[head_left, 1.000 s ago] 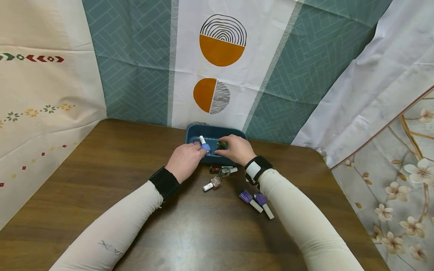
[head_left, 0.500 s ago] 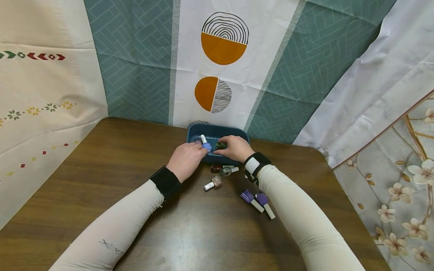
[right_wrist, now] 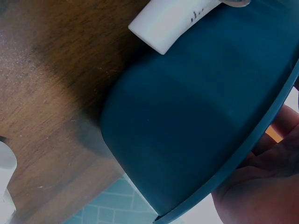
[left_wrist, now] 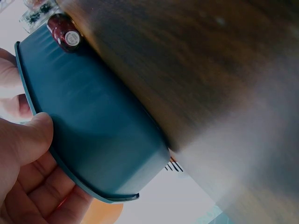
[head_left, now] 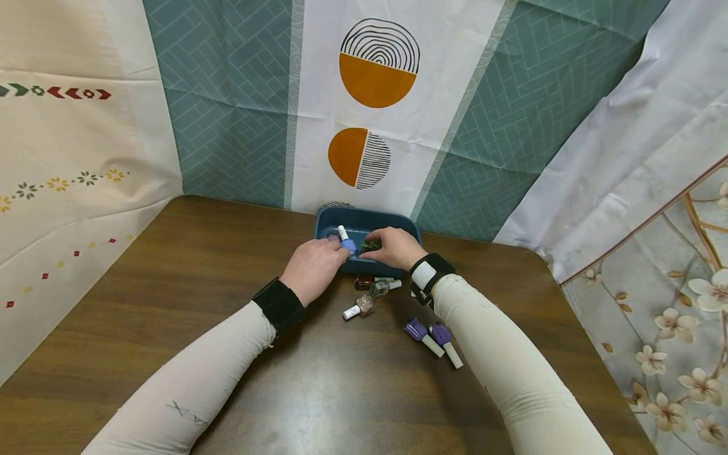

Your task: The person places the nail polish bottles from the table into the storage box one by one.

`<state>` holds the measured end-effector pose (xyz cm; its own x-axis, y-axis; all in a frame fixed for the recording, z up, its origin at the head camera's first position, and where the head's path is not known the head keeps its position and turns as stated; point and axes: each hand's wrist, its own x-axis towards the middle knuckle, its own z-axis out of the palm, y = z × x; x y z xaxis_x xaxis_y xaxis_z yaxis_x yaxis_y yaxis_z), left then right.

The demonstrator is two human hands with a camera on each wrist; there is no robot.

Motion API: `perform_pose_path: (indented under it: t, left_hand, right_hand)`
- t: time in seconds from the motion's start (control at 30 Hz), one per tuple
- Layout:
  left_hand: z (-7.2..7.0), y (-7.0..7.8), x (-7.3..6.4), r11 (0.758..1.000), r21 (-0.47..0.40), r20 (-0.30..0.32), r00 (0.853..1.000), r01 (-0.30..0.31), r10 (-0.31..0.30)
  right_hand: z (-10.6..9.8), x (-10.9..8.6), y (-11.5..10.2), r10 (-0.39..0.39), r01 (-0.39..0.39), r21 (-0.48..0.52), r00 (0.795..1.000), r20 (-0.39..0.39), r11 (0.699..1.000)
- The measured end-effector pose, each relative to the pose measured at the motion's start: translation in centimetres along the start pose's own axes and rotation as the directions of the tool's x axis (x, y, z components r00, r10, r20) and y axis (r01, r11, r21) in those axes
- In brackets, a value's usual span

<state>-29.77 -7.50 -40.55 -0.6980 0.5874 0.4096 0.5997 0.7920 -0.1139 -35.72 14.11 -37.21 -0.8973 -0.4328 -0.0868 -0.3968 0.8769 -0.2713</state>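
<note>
Both hands reach into a dark blue bin (head_left: 370, 218) at the back of the table. My left hand (head_left: 315, 268) pinches a blue nail polish bottle (head_left: 348, 246) with a white cap, in the bin's left part. A purplish bottle (head_left: 332, 237) lies just beyond these fingers, partly hidden. My right hand (head_left: 400, 249) holds a dark green nail polish bottle (head_left: 371, 245) between thumb and fingers, inside the bin on the right. In the left wrist view the thumb (left_wrist: 39, 133) overlaps the bin's rim. The bin's wall hides both held bottles from the wrist views.
Before the bin lie a dark red bottle (head_left: 363, 282), a clear bottle with dark flecks (head_left: 380, 289) and a glittery one (head_left: 366, 306). Two purple bottles (head_left: 416, 329) with white caps lie beside the right forearm. A patterned cloth (head_left: 239, 126) hangs behind the table.
The head view has shifted slightly. Both hands stay in the bin with the blue and green bottles, almost unmoved.
</note>
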Motion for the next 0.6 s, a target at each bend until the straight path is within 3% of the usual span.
perform_pose_path:
  t: [0.6]
  left_hand:
    - [-0.1, 0.06, 0.04, 1.0, 0.002, 0.004, 1.0, 0.004, -0.004]
  right_hand:
    - [0.07, 0.13, -0.05, 0.005, -0.005, -0.005, 1.0, 0.017, 1.0]
